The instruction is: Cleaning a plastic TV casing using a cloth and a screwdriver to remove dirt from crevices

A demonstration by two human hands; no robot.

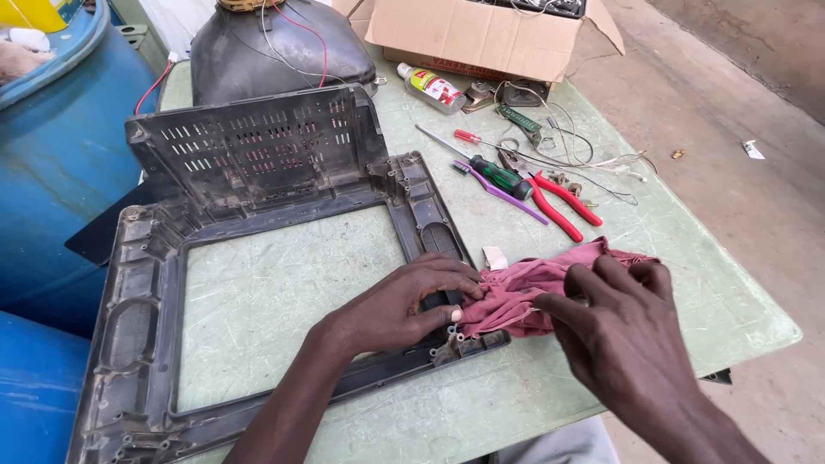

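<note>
A dusty dark grey plastic television front frame (150, 283) lies flat on a pale green table (722, 301), with a vented grey back panel (258, 142) leaning up at its far side. My left hand (404, 301) rests on the frame's right edge near the corner, its thumb and fingers pinching one end of a crumpled red cloth (524, 288). My right hand (619, 322) grips the other end of the same cloth just right of the frame.
Red-handled pliers (559, 202), a green-handled screwdriver (494, 174), a purple tool (507, 196), loose wires and small parts lie beyond the cloth. A small bottle (432, 88), a cardboard box (481, 34) and a black picture-tube shell (275, 43) stand at the back. Blue barrels (51, 172) stand left.
</note>
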